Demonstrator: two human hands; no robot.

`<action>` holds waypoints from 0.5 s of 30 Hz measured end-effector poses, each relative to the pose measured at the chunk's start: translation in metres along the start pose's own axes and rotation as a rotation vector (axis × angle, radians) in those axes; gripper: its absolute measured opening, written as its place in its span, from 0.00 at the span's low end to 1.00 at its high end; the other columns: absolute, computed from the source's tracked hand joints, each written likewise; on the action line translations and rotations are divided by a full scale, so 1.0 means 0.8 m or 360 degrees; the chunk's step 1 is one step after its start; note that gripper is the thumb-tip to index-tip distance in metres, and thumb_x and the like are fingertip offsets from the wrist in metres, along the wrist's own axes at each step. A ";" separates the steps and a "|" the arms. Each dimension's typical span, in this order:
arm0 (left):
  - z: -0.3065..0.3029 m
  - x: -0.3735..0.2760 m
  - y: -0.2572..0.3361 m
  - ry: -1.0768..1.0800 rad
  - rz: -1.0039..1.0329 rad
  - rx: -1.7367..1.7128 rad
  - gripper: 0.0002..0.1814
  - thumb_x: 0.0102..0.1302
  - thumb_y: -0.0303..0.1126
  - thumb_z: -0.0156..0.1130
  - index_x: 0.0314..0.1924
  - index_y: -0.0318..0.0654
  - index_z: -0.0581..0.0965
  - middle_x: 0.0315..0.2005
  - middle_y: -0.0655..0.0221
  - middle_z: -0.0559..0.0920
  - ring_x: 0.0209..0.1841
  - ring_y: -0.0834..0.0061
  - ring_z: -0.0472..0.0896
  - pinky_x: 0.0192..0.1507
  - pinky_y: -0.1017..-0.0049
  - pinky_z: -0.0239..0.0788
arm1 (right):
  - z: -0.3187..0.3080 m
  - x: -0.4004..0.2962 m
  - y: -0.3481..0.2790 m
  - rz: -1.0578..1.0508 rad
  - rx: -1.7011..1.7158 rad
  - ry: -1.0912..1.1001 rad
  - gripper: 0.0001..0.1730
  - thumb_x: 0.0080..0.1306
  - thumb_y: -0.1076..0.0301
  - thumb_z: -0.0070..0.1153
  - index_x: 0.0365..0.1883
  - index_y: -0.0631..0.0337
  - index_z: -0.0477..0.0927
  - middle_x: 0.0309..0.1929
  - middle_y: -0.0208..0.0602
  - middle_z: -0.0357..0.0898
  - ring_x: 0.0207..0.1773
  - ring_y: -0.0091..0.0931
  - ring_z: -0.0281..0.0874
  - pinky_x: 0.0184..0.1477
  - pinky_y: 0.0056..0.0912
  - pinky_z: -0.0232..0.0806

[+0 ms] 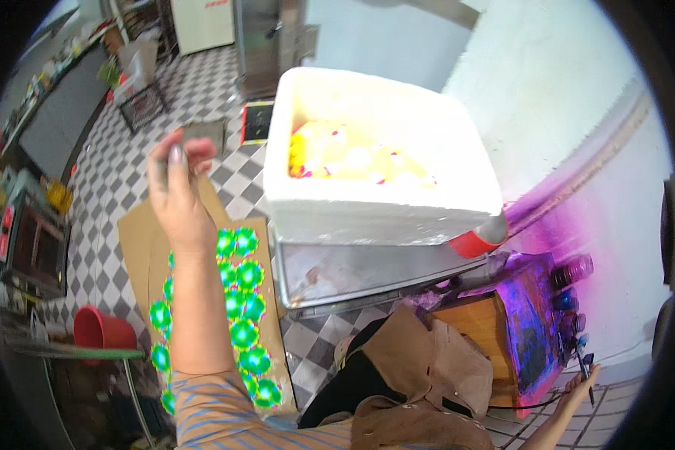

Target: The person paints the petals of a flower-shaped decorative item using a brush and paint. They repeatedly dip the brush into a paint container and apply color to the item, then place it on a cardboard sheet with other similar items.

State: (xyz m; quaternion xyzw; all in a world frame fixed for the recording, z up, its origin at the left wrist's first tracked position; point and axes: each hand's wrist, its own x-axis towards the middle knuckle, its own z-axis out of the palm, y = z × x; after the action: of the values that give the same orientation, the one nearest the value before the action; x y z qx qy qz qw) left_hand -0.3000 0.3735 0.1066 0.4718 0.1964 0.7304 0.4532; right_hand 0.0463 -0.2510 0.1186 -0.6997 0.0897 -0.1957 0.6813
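Note:
My left hand (181, 188) is raised above a flattened sheet of brown cardboard (140, 230), a little blurred, its fingers loosely bent and apart with nothing visible in them. Rows of bright green, flower-like rounds with pinkish edges (244, 334) lie on the cardboard, partly hidden by my forearm. At the far right, my right hand (578, 389) grips a slim airbrush (585, 365) with a dark hose trailing from it. Ahead of me, a white foam box (371, 216) contains overexposed yellow and white pieces with magenta specks (360, 154).
The foam box rests on a metal tray (360, 275), beside a red container (478, 242). Small paint bottles (572, 270) line a purple-stained board (531, 326) near the oversprayed wall. A red bucket (104, 332) stands at left by a green-edged glass shelf (79, 351).

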 end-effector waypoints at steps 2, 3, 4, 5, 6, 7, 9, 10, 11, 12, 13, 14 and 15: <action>0.085 0.019 0.038 -0.0499 0.0178 0.0252 0.10 0.64 0.29 0.47 0.44 0.35 0.71 0.31 0.69 0.77 0.36 0.80 0.75 0.37 0.81 0.64 | -0.004 0.000 0.006 -0.0069 0.0001 0.0058 0.27 0.60 0.42 0.46 0.46 0.54 0.68 0.12 0.18 0.48 0.11 0.13 0.42 0.13 0.18 0.37; 0.129 0.023 0.040 -0.0807 0.0137 0.0304 0.10 0.63 0.30 0.48 0.42 0.37 0.72 0.35 0.69 0.77 0.38 0.81 0.75 0.38 0.79 0.65 | -0.005 -0.002 0.007 -0.0065 0.0031 0.0051 0.26 0.60 0.42 0.45 0.46 0.54 0.68 0.12 0.18 0.48 0.11 0.13 0.42 0.13 0.18 0.37; 0.161 0.033 0.025 -0.1249 0.0081 0.0554 0.11 0.62 0.30 0.49 0.44 0.36 0.72 0.34 0.68 0.77 0.38 0.79 0.75 0.39 0.79 0.66 | -0.004 -0.005 0.003 -0.0070 0.0065 0.0035 0.26 0.61 0.43 0.45 0.46 0.55 0.68 0.12 0.18 0.48 0.12 0.12 0.42 0.13 0.17 0.37; 0.195 0.032 0.013 -0.1656 0.0111 0.1037 0.15 0.61 0.34 0.51 0.46 0.34 0.71 0.36 0.64 0.77 0.39 0.73 0.76 0.42 0.77 0.66 | -0.007 -0.011 -0.003 -0.0086 0.0078 0.0035 0.26 0.61 0.43 0.45 0.45 0.55 0.68 0.12 0.18 0.48 0.12 0.12 0.42 0.13 0.17 0.37; 0.220 0.033 -0.013 -0.1998 0.0040 0.1389 0.22 0.59 0.40 0.55 0.49 0.35 0.69 0.40 0.58 0.77 0.43 0.66 0.75 0.46 0.73 0.65 | -0.003 -0.021 -0.011 -0.0106 0.0063 0.0071 0.24 0.62 0.44 0.45 0.45 0.55 0.68 0.13 0.18 0.48 0.12 0.11 0.42 0.13 0.16 0.36; 0.234 0.039 -0.032 -0.2260 0.0080 0.1785 0.32 0.54 0.47 0.58 0.55 0.37 0.65 0.46 0.55 0.74 0.50 0.60 0.72 0.51 0.69 0.62 | 0.000 -0.017 -0.008 -0.0122 0.0110 0.0064 0.25 0.62 0.44 0.45 0.45 0.55 0.68 0.13 0.18 0.49 0.12 0.11 0.42 0.13 0.16 0.36; 0.265 0.030 -0.072 -0.2607 -0.0043 0.2184 0.44 0.49 0.53 0.61 0.61 0.38 0.57 0.57 0.54 0.64 0.59 0.59 0.62 0.59 0.69 0.53 | -0.012 -0.015 -0.001 -0.0164 0.0152 0.0109 0.25 0.62 0.44 0.45 0.45 0.55 0.68 0.13 0.18 0.49 0.12 0.11 0.42 0.13 0.16 0.36; 0.277 0.024 -0.088 -0.2627 -0.0135 0.2196 0.47 0.45 0.53 0.64 0.61 0.38 0.56 0.59 0.55 0.61 0.61 0.60 0.60 0.60 0.69 0.51 | -0.013 -0.017 0.000 -0.0161 0.0110 0.0183 0.25 0.62 0.45 0.45 0.45 0.55 0.68 0.13 0.18 0.50 0.12 0.11 0.42 0.13 0.16 0.36; 0.276 0.025 -0.111 -0.2660 -0.0215 0.2301 0.51 0.42 0.54 0.66 0.62 0.38 0.56 0.59 0.55 0.61 0.61 0.61 0.60 0.60 0.68 0.51 | -0.005 -0.021 0.003 -0.0145 0.0087 0.0241 0.25 0.62 0.45 0.45 0.45 0.56 0.68 0.13 0.18 0.51 0.12 0.11 0.42 0.14 0.16 0.36; 0.275 0.028 -0.131 -0.2699 -0.0285 0.2394 0.54 0.38 0.55 0.68 0.62 0.38 0.55 0.59 0.55 0.61 0.61 0.61 0.59 0.60 0.68 0.51 | -0.001 -0.024 0.004 -0.0135 0.0061 0.0315 0.25 0.62 0.45 0.45 0.46 0.56 0.68 0.13 0.18 0.52 0.12 0.11 0.42 0.14 0.16 0.36; 0.276 0.028 -0.134 -0.2744 -0.0353 0.2591 0.58 0.33 0.57 0.70 0.63 0.39 0.54 0.60 0.56 0.60 0.62 0.61 0.59 0.60 0.67 0.51 | -0.004 -0.026 0.006 -0.0117 0.0075 0.0297 0.24 0.62 0.45 0.45 0.45 0.55 0.68 0.14 0.18 0.52 0.13 0.11 0.43 0.14 0.16 0.36; 0.261 0.035 -0.154 -0.2705 -0.0258 0.2676 0.58 0.32 0.58 0.70 0.61 0.39 0.57 0.59 0.56 0.62 0.61 0.61 0.60 0.60 0.67 0.53 | -0.006 -0.028 0.009 -0.0097 0.0089 0.0270 0.24 0.62 0.45 0.45 0.45 0.55 0.68 0.14 0.17 0.53 0.13 0.10 0.43 0.14 0.16 0.36; 0.257 0.038 -0.149 -0.2702 -0.0262 0.2706 0.55 0.32 0.58 0.70 0.60 0.39 0.60 0.57 0.57 0.63 0.59 0.61 0.62 0.59 0.67 0.55 | -0.008 -0.028 0.012 -0.0079 0.0099 0.0246 0.24 0.62 0.45 0.45 0.45 0.54 0.68 0.14 0.17 0.53 0.13 0.10 0.43 0.15 0.15 0.36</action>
State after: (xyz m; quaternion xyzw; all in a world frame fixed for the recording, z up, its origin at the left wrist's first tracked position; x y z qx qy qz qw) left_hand -0.0691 0.4311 0.1348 0.9359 0.2836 -0.2069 0.0275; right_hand 0.0251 -0.2485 0.1055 -0.6629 0.1185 -0.2686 0.6887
